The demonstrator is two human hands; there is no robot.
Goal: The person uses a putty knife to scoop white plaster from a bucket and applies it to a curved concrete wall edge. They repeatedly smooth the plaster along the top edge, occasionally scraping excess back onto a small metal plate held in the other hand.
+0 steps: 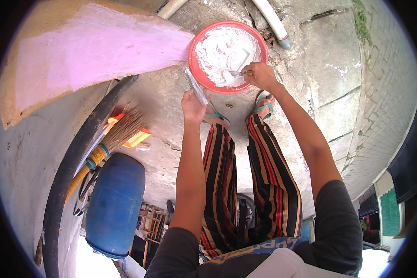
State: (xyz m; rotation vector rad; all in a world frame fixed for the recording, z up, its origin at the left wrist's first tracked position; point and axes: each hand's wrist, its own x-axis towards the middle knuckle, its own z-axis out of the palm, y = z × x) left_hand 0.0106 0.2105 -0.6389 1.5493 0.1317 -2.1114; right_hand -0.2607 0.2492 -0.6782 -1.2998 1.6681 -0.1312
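Observation:
A red plastic basin (195, 74) stands on the concrete in front of my feet, with thick white paste (220, 44) smeared over its inside. My right hand (262, 75) reaches over the near right rim, closed round the handle of a putty knife (236, 73). The knife's blade is in the paste, partly coated white. Just left of the basin, my left hand (193, 107) grips a flat, narrow, pale grey plate (197, 86), tilted upward. It looks smeared with paste; its exact kind is unclear.
A board with pink coating (88, 51) reaches toward the basin from the left. A black pipe (74, 134), a twig broom (120, 129), an orange dustpan (136, 137) and a blue barrel (116, 204) stand at the left. A pale pipe (271, 18) lies beyond the basin.

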